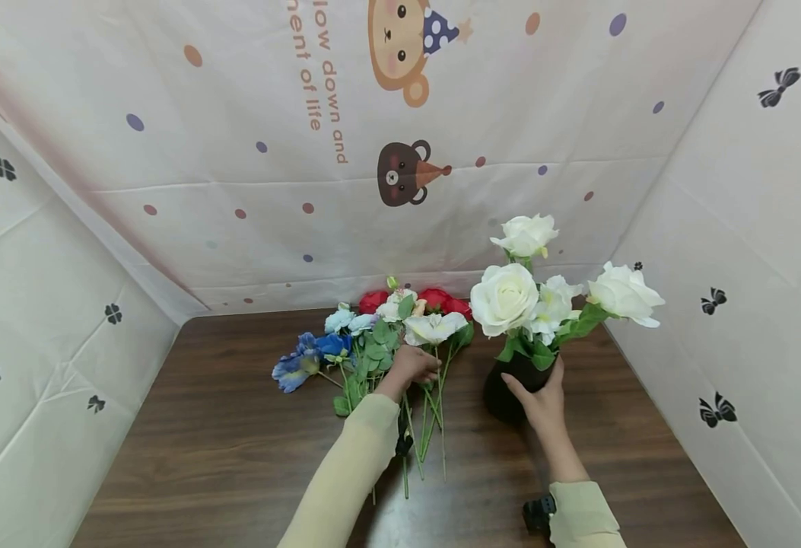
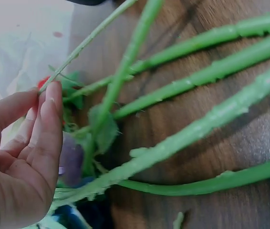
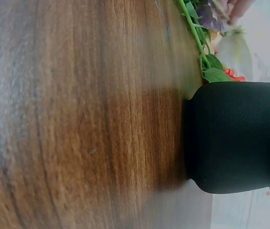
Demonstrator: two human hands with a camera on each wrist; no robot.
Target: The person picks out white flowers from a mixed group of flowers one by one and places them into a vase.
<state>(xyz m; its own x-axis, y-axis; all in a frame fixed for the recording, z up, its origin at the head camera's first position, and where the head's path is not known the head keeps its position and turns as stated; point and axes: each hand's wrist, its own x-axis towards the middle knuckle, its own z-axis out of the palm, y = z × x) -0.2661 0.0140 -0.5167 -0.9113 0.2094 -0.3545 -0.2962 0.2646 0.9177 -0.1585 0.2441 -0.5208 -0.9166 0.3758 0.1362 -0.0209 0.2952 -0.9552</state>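
My left hand (image 1: 414, 365) pinches the thin green stem (image 2: 85, 44) of a white artificial flower (image 1: 434, 329) between thumb and fingertips. Its bloom is raised just above a pile of loose flowers. In that pile lie blue flowers (image 1: 297, 364), pale blue ones (image 1: 339, 320) and red ones (image 1: 373, 301), their green stems (image 2: 187, 143) crossing toward the front. On the right, my right hand (image 1: 544, 396) grips a black vase (image 3: 240, 138) by its side. Several white roses (image 1: 505, 299) stand in the vase, whose opening is hidden by leaves.
The flowers and vase are on a dark brown wooden table (image 1: 222, 449). Behind it hangs a white printed cloth (image 1: 236, 251) with cartoon bears. Similar light cloth walls (image 1: 735, 228) close in the left and right sides.
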